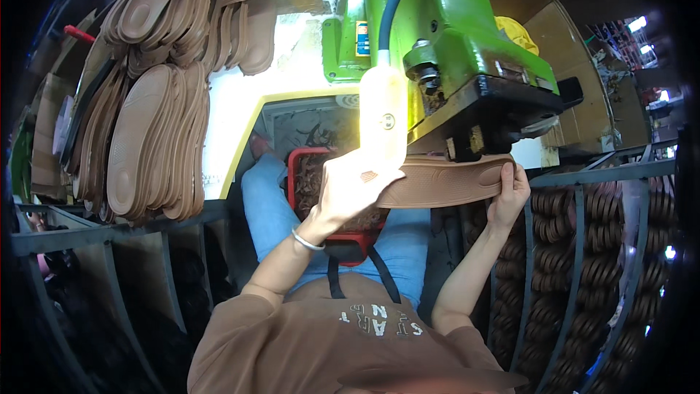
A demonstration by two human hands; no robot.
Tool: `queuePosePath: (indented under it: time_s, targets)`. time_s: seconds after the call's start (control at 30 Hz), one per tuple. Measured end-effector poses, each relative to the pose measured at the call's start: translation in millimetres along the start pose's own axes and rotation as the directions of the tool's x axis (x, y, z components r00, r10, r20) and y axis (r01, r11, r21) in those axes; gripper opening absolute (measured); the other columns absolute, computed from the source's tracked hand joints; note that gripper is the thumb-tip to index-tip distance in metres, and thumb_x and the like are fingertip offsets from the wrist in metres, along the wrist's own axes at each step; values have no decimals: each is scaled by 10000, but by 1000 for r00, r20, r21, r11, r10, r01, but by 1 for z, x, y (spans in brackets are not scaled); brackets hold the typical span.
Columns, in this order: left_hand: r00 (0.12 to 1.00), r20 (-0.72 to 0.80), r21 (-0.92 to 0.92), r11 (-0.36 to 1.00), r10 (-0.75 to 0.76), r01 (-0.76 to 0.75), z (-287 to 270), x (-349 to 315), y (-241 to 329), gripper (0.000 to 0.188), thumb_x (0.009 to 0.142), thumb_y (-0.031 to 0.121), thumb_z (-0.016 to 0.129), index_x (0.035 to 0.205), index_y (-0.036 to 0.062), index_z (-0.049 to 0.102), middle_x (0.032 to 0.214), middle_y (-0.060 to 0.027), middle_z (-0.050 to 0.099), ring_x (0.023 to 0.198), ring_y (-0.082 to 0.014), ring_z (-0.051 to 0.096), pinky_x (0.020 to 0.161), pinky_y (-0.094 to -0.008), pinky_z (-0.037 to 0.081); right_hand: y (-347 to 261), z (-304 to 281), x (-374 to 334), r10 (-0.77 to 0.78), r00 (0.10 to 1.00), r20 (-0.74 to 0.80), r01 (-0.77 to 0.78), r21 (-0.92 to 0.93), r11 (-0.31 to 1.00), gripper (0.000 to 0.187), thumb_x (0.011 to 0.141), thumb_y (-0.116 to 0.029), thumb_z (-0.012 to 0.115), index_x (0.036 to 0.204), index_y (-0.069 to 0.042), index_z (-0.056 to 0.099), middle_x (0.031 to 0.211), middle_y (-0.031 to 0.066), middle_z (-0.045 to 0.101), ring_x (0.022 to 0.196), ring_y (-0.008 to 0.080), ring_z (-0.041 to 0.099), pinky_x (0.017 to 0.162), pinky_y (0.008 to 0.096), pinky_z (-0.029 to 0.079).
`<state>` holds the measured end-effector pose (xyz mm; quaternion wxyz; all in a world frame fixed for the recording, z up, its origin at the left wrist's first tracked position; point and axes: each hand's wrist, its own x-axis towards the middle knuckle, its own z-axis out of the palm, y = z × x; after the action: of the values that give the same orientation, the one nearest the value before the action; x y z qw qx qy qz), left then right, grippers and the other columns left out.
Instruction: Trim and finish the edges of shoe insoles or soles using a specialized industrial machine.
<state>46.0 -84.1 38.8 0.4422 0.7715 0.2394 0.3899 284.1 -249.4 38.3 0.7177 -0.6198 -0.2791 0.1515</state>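
Observation:
A brown shoe sole (445,184) lies sideways across the front of a green machine (467,36), its far edge up against the black working head (481,113). My left hand (351,188) grips the sole's left end, partly behind the glowing white lamp (383,117). Around the right end, the fingers and thumb of my right hand (509,197) are closed. Below, between my knees, a red basket (294,182) holds brown trimmings.
Stacks of brown soles (149,138) stand on the white tabletop (230,109) at the left. A blue cable (397,0) runs down to the lamp. Metal racks stand on both sides, the right rack (576,248) filled with brown soles. Cardboard (583,51) surrounds the machine's right side.

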Motion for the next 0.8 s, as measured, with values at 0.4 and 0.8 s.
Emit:
queuePosePath:
  time_s: [0.4, 0.8]
  targets:
    - [993, 80, -181, 979, -85, 98, -46, -3, -12, 178, 713, 40, 738, 884, 5, 703, 736, -80, 668, 608, -147, 624, 567, -240, 488, 10, 32, -15, 35, 994, 100, -48, 131, 990, 121, 887, -92, 595, 921, 15, 550, 857, 53, 629, 735, 69, 568, 689, 196, 455]
    - [988, 76, -122, 982, -134, 143, -71, -2, -24, 202, 661, 50, 780, 808, -45, 680, 724, -94, 672, 628, -146, 632, 608, -247, 504, 5, 59, -6, 46, 991, 128, -57, 79, 995, 126, 882, -91, 596, 952, 8, 561, 834, 5, 594, 730, 40, 522, 672, 173, 403]
